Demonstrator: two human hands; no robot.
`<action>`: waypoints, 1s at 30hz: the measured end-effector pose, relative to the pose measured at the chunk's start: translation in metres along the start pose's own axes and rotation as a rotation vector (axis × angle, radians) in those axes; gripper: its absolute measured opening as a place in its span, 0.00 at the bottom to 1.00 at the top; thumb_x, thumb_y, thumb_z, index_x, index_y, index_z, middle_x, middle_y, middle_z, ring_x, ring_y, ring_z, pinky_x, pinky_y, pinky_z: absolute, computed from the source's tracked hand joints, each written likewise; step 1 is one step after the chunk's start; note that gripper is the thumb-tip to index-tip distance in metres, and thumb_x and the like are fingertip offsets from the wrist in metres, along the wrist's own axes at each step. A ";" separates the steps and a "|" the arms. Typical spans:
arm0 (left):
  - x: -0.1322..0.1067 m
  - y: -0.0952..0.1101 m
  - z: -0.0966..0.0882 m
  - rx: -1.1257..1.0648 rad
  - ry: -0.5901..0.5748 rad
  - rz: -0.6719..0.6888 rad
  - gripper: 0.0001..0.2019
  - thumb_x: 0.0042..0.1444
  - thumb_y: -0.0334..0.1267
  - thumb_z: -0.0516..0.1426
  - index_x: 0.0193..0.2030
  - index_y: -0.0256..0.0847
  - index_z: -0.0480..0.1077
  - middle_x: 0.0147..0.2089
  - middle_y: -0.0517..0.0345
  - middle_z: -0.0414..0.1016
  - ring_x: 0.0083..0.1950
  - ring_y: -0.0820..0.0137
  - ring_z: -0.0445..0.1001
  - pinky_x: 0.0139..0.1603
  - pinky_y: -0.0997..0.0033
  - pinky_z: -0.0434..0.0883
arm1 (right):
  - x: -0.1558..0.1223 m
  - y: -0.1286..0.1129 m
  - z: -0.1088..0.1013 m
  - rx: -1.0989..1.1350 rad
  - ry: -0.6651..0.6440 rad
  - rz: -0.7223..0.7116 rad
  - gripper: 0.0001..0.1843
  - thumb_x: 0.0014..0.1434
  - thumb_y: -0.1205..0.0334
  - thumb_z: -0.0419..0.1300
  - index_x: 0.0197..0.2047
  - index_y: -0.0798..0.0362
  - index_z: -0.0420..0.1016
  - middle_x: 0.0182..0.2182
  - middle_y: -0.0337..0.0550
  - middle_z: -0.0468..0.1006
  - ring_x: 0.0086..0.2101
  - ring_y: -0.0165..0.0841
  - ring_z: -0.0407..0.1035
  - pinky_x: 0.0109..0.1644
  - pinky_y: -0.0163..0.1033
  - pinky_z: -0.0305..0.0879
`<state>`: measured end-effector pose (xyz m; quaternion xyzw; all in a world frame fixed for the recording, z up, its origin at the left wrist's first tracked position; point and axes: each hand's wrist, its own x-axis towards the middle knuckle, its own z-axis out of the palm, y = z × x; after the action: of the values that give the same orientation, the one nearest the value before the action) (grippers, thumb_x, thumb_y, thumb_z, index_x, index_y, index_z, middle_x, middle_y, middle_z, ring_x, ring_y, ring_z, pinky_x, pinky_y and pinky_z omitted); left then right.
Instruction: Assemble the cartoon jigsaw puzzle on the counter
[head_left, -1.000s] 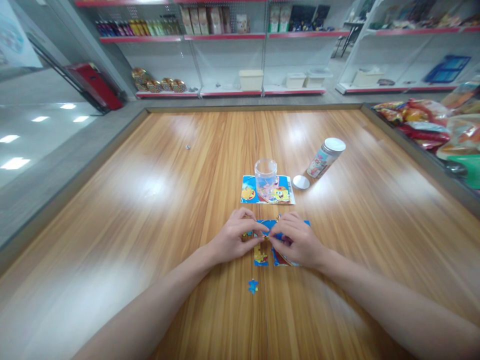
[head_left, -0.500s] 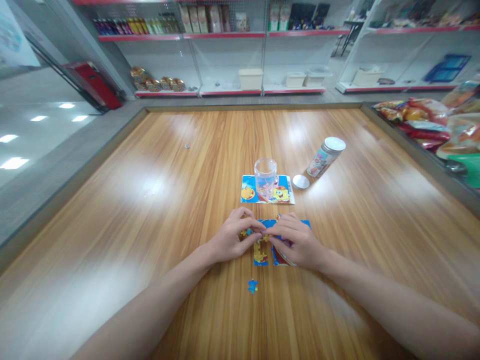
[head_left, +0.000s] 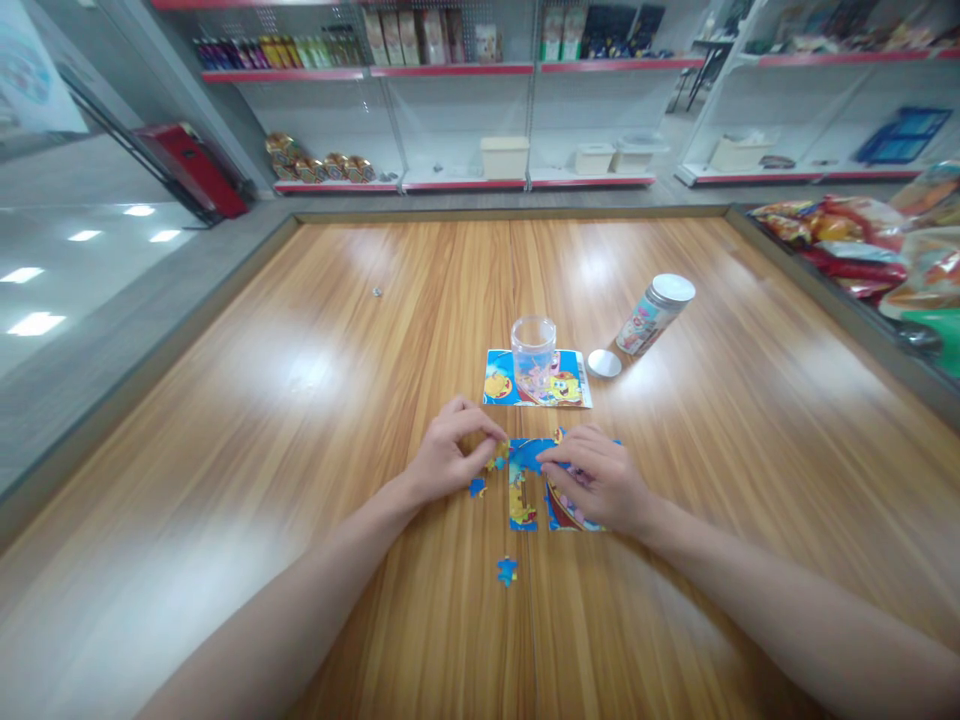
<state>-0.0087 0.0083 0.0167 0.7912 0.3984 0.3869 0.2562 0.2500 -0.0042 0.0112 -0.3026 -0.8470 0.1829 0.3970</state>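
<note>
A partly joined cartoon jigsaw [head_left: 525, 490] lies on the wooden table [head_left: 300, 400] in front of me. My left hand [head_left: 446, 460] sits just left of it, fingers curled and pinching a small yellow and blue piece at the jigsaw's left edge. My right hand [head_left: 600, 480] rests on top of the jigsaw's right part, fingers bent and pressing it down. A small blue piece [head_left: 477, 487] lies under my left hand. Another loose blue piece [head_left: 508, 571] lies nearer to me.
A printed picture card [head_left: 499, 385] lies beyond the jigsaw with a clear glass mug [head_left: 533, 348] on it. To its right are a white lid [head_left: 604, 364] and a tilted printed canister [head_left: 652, 315]. Snack bags [head_left: 847, 245] line the right edge. Shop shelves stand behind.
My left hand has slid left, away from my right hand, uncovering the jigsaw's left part and a small blue piece. My right hand stays on the jigsaw.
</note>
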 end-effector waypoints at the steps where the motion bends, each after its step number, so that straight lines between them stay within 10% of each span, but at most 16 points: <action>1: 0.001 -0.004 -0.005 0.020 0.021 -0.019 0.07 0.62 0.31 0.57 0.38 0.41 0.77 0.35 0.55 0.76 0.42 0.66 0.69 0.45 0.64 0.68 | 0.000 0.000 -0.001 -0.006 0.007 0.002 0.05 0.62 0.68 0.62 0.42 0.51 0.77 0.30 0.42 0.76 0.33 0.35 0.68 0.39 0.43 0.62; 10: 0.001 -0.026 -0.021 0.150 -0.067 -0.022 0.10 0.60 0.27 0.55 0.35 0.41 0.77 0.32 0.57 0.77 0.40 0.66 0.66 0.47 0.62 0.65 | 0.000 0.005 -0.005 -0.064 0.075 0.016 0.06 0.61 0.70 0.62 0.41 0.51 0.76 0.29 0.41 0.76 0.31 0.34 0.67 0.40 0.43 0.61; 16: 0.005 -0.004 -0.035 0.180 -0.157 0.023 0.07 0.59 0.28 0.56 0.35 0.39 0.76 0.36 0.56 0.76 0.41 0.66 0.68 0.46 0.64 0.65 | -0.001 0.005 -0.005 -0.064 0.062 0.016 0.07 0.60 0.71 0.63 0.41 0.52 0.76 0.28 0.40 0.75 0.31 0.34 0.66 0.40 0.43 0.60; 22: 0.001 0.030 -0.043 0.340 -0.626 0.043 0.07 0.56 0.35 0.65 0.40 0.40 0.74 0.38 0.56 0.74 0.40 0.65 0.73 0.40 0.68 0.68 | -0.002 0.005 -0.005 -0.072 0.049 0.008 0.06 0.61 0.71 0.62 0.41 0.52 0.76 0.29 0.40 0.77 0.32 0.34 0.67 0.41 0.44 0.60; 30: -0.009 0.027 -0.027 0.341 -0.596 -0.021 0.08 0.52 0.24 0.61 0.33 0.38 0.68 0.33 0.58 0.73 0.33 0.68 0.73 0.31 0.71 0.66 | 0.001 -0.002 -0.007 -0.085 0.054 -0.002 0.04 0.62 0.69 0.61 0.39 0.52 0.76 0.28 0.41 0.76 0.31 0.34 0.66 0.40 0.43 0.59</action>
<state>-0.0229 -0.0116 0.0472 0.8968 0.3731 0.0636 0.2293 0.2543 -0.0040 0.0173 -0.3233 -0.8434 0.1381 0.4064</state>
